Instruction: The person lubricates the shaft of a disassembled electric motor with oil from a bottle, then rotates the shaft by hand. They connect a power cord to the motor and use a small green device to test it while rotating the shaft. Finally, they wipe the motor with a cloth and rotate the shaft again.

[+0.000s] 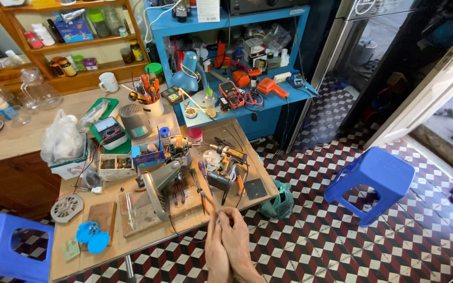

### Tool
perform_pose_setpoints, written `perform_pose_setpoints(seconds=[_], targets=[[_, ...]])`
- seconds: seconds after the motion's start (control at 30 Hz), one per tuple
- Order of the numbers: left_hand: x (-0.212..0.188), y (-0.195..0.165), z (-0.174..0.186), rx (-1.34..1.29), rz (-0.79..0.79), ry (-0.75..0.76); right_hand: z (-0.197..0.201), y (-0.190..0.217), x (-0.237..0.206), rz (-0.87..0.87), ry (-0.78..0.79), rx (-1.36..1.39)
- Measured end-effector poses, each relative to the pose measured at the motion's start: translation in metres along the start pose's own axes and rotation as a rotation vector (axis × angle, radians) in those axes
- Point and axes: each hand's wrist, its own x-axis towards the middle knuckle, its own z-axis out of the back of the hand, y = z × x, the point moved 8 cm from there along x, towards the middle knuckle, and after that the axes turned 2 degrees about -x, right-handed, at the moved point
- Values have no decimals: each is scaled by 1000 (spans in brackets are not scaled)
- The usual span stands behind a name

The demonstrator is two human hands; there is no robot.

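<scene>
My left hand [215, 250] and my right hand [240, 242] are pressed side by side just off the front edge of a wooden workbench [106, 251]. Their fingertips meet close together, and I see nothing held between them. Nearest on the bench lie orange-handled pliers [206, 199]. Further in are a black cordless tool [221, 177], a purple-handled screwdriver [202, 170] and red-handled pliers [178, 193]. A grey metal device [158, 189] stands on a wooden board [141, 215] to the left of my hands.
A blue shelf unit [247, 107] behind the bench carries a multimeter [231, 93] and an orange tool [271, 87]. A green bag [280, 203] hangs at the bench's right corner. Blue stools stand right [374, 178] and front left [3, 251] on the checkered tile floor.
</scene>
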Motion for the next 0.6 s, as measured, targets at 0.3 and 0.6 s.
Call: perform_pose_setpoints(seconds=[0.3, 0.6], targets=[[-21, 6, -91, -93, -55, 117, 68, -53, 13, -226, 136, 180], [12, 69, -121, -241, 306, 203, 102, -73, 44, -116, 72, 115]])
